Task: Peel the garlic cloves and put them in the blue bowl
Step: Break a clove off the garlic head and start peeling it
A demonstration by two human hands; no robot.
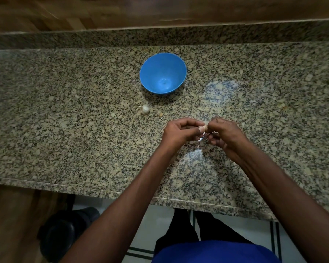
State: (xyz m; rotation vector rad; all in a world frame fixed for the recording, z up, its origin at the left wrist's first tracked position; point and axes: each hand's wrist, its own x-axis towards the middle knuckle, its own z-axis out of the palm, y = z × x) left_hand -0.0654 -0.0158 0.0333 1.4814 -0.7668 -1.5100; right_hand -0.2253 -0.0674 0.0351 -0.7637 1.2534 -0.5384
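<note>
From the head view, I am watching the left hand [180, 130] and the right hand [224, 133] meeting just above the near part of the granite counter [65, 130], both pinching one garlic clove [205, 128] between their fingertips. The blue bowl [162, 73] is sitting empty, farther back. The remaining garlic [144, 110] is lying between bowl and hands, to the left. I am judging that a firm left pinch and small pulls on the skin would work best. No writing or brand is showing anywhere.

Speckled granite counter [65, 130], wood wall [103, 12]
</note>
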